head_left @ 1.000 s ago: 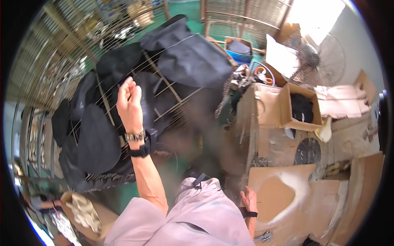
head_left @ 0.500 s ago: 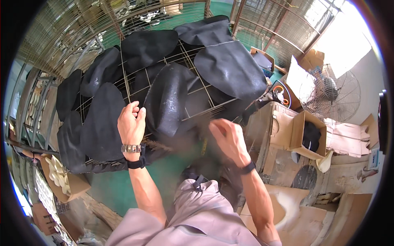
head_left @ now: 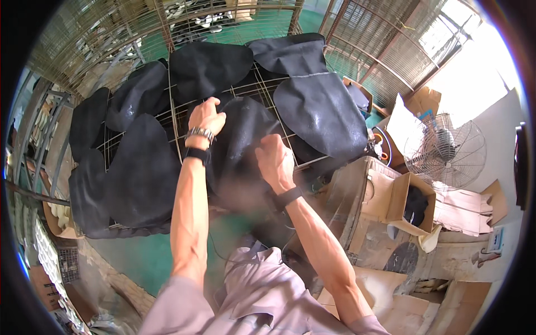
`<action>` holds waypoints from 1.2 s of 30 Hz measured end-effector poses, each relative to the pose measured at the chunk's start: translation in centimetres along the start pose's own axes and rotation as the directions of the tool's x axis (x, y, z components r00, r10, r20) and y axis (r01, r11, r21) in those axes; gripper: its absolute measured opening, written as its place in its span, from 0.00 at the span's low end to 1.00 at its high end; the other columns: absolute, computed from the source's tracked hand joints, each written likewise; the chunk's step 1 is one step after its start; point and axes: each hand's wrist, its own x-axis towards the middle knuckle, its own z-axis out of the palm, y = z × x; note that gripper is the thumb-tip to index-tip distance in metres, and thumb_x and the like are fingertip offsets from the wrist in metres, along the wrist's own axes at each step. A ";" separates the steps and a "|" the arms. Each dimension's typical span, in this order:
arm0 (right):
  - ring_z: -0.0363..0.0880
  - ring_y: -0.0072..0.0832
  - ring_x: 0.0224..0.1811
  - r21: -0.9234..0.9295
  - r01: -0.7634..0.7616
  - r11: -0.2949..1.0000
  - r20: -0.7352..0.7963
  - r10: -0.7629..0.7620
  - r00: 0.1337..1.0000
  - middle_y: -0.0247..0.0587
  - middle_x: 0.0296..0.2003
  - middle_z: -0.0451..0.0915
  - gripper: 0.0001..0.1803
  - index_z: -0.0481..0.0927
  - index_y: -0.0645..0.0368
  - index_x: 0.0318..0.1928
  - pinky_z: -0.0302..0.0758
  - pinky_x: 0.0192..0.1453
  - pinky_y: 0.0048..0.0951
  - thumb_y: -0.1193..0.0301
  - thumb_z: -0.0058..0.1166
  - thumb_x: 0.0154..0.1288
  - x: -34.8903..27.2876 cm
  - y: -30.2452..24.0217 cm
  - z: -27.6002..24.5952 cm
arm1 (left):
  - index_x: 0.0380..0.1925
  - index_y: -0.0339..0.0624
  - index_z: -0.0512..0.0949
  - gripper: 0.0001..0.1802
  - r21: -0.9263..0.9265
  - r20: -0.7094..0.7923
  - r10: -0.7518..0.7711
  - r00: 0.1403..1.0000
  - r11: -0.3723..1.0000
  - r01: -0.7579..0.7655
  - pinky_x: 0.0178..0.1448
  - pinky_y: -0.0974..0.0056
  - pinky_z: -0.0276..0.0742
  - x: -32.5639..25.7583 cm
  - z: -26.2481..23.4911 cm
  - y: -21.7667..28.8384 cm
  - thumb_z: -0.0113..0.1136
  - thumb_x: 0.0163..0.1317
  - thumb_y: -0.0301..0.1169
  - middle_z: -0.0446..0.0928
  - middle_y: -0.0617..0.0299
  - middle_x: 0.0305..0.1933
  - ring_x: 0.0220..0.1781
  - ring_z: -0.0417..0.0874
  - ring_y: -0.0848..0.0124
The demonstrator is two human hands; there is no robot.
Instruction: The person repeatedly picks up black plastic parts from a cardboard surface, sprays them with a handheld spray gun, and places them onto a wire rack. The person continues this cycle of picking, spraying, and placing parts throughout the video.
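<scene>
Curved black sheet pieces, like leather or rubber, lie over a wire rack (head_left: 174, 120). At the middle, one black sheet (head_left: 241, 131) rests with its far edge on the wires and its near part blurred. My left hand (head_left: 207, 119) is closed at its upper left edge, fingers curled and partly hidden. My right hand (head_left: 276, 161) is closed at its right edge, knuckles up, fingertips hidden from view. To the left lies another black sheet (head_left: 138, 173); a larger black sheet (head_left: 321, 111) covers the right end of the rack.
A cardboard box (head_left: 410, 204) with black pieces inside stands at the right on more cardboard. Behind it is a wire-caged fan (head_left: 445, 146). Tall wire racking (head_left: 371, 42) rises beyond the sheets. Green floor (head_left: 142, 259) shows below the rack.
Both hands have moved away from me onto the middle black sheet, and the right hand has also come left. The sheet now lies flatter and farther right.
</scene>
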 end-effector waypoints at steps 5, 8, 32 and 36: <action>0.81 0.43 0.31 0.077 0.011 0.997 0.044 -0.015 0.999 0.45 0.29 0.80 0.15 0.79 0.55 0.49 0.76 0.39 0.40 0.73 0.63 0.60 -0.6 0.0 -2.7 | 0.49 0.53 0.81 0.21 -0.009 0.100 -0.102 0.990 0.995 0.104 0.59 0.51 0.79 2.0 1.5 -0.6 0.61 0.53 0.30 0.84 0.49 0.50 0.56 0.83 0.49; 0.80 0.41 0.30 0.138 -0.044 0.989 0.052 0.037 0.998 0.44 0.27 0.80 0.14 0.81 0.56 0.48 0.76 0.39 0.39 0.74 0.62 0.60 -1.0 0.7 -4.4 | 0.47 0.55 0.81 0.20 -0.074 -0.069 -0.118 0.991 0.991 0.113 0.52 0.52 0.81 1.3 0.0 -1.6 0.63 0.50 0.30 0.87 0.56 0.39 0.46 0.87 0.54; 0.84 0.45 0.42 -0.120 0.210 0.970 0.064 -0.204 0.977 0.46 0.37 0.84 0.08 0.85 0.59 0.40 0.79 0.47 0.41 0.71 0.59 0.63 0.5 2.5 -2.7 | 0.61 0.42 0.77 0.23 -0.332 -0.528 -0.419 0.739 0.903 0.274 0.67 0.51 0.73 -1.4 -2.2 -9.2 0.55 0.67 0.38 0.78 0.41 0.60 0.62 0.78 0.47; 0.83 0.46 0.39 -0.084 0.227 0.970 0.082 -0.220 0.972 0.46 0.36 0.83 0.08 0.83 0.60 0.42 0.79 0.45 0.40 0.70 0.59 0.65 0.4 2.7 -2.6 | 0.62 0.33 0.73 0.24 -0.645 -0.595 -0.408 0.692 0.756 -0.109 0.67 0.56 0.72 -5.9 -5.4 -4.6 0.57 0.71 0.36 0.74 0.43 0.63 0.63 0.77 0.56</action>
